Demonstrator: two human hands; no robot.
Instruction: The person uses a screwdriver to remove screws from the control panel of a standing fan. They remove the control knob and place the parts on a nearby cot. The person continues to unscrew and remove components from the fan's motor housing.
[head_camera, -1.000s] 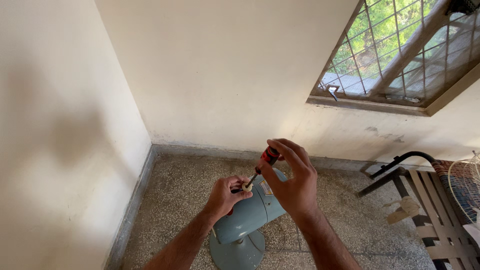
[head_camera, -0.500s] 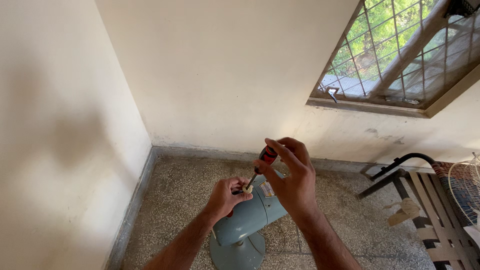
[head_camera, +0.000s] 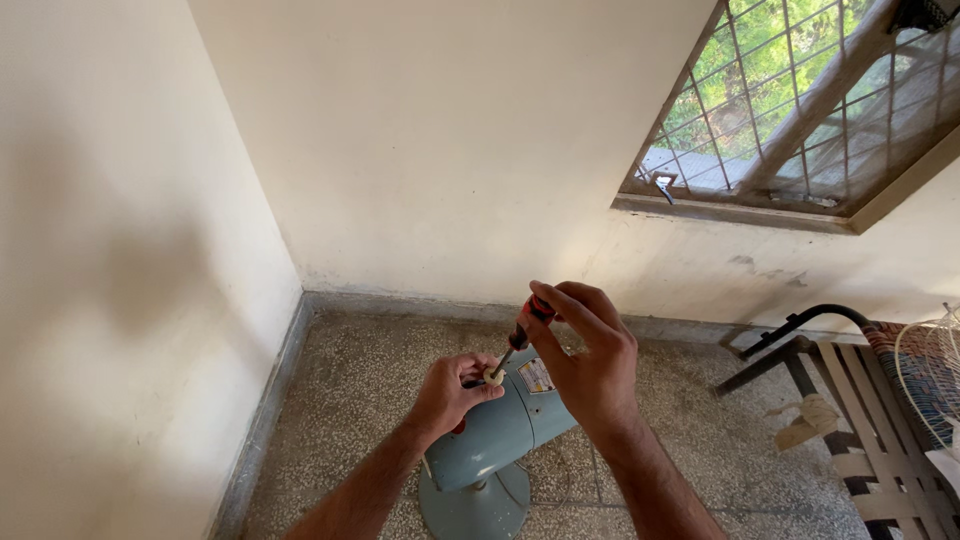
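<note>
Both grips are closed on something. The right hand (head_camera: 590, 365) has its fingers wrapped round the red and black handle of a thin metal screwdriver (head_camera: 520, 335). The left hand (head_camera: 450, 392) pinches a small round cream knob (head_camera: 494, 376) on top of the pale blue metal fan motor housing (head_camera: 505, 425). The tip of the screwdriver touches that knob.

The housing leans on its round pale blue base (head_camera: 480, 505), which stands on the speckled stone floor (head_camera: 350, 400), near the corner where the two cream walls (head_camera: 440, 140) meet. A barred window (head_camera: 800, 100) is up on the right. A dark metal and wood chair frame (head_camera: 840, 390) stands by the right edge of the floor.

The step in hand looks like working the screw at the knob. The next move seems to call for a straight tool, a firm push down, and small turns, while the left hand holds the knob so it does not spin.

Compared with the frames from a second and half a second ago, very little differs. Both hands, the tool and the housing are in nearly the same place. The right hand sits a bit lower on the handle, as if mid turn.
</note>
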